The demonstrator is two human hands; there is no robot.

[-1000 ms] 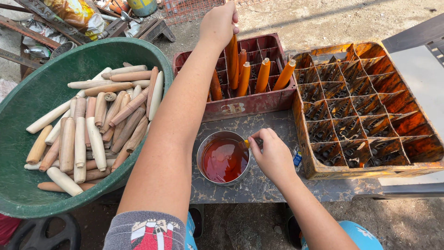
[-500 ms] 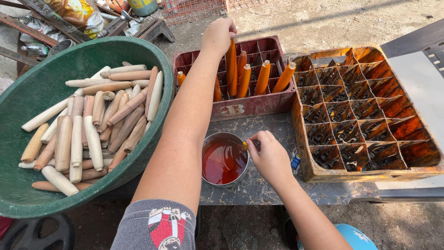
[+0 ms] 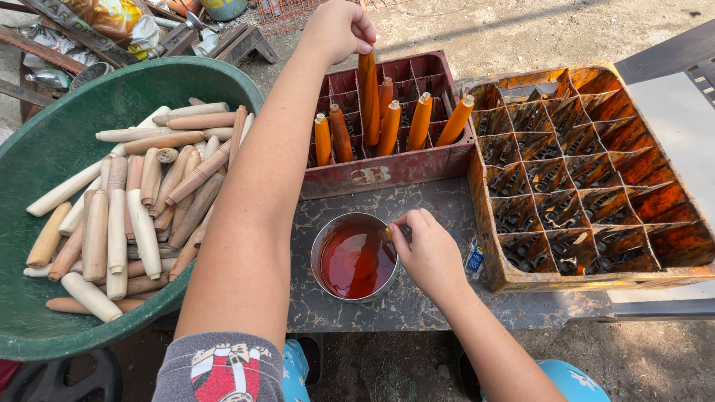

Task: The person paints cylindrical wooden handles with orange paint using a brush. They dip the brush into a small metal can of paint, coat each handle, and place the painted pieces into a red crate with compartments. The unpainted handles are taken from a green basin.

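One view only: your head cam, looking steeply down and forward over your own arms, close range. It frames the green tub at left, the red crate centre, the orange crate right. No second view to overlap.

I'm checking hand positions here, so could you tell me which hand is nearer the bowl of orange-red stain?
Right. The right hand rests at the rim of the bowl; the left hand is far beyond it, gripping a stained handle standing in the red crate.
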